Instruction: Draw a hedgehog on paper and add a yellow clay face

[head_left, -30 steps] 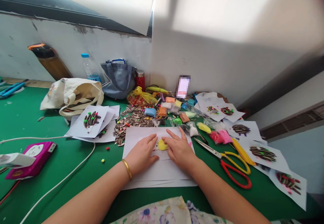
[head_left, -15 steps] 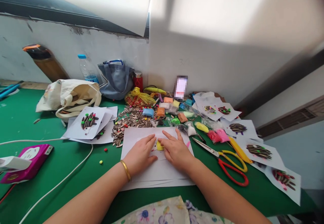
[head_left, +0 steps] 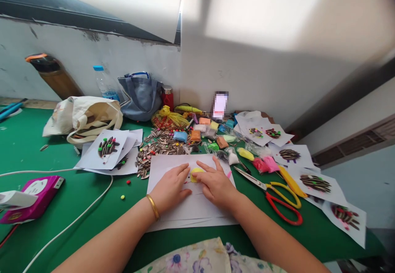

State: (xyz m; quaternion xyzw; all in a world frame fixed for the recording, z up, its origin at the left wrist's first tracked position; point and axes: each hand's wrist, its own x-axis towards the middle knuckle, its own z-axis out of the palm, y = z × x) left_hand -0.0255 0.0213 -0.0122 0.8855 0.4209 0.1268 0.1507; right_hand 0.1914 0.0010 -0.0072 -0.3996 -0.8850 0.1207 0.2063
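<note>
A flat patch of yellow modelling clay point(head_left: 195, 176) lies on a white sheet of paper point(head_left: 182, 212) in front of me, with more sheets beneath. My right hand point(head_left: 216, 184) touches the clay's right side with a fingertip, its other fingers spread over the paper. My left hand point(head_left: 173, 185) rests flat on the sheet just left of the clay, fingers stretched out and holding nothing. Small dark and red marks show beside the clay near my left fingertips. Part of the clay is hidden under my right fingers.
Sunflower seeds point(head_left: 160, 147) and wrapped clay pieces point(head_left: 196, 135) lie behind the paper. Open scissors point(head_left: 268, 190) are at the right, beside sheets with seed pictures point(head_left: 314, 183). More pictures point(head_left: 108, 149), a white cable point(head_left: 83, 219) and a magenta box point(head_left: 33, 199) are left.
My right fingers have shifted slightly over the yellow clay, and more of its upper part now shows. My left hand stays nearly in place.
</note>
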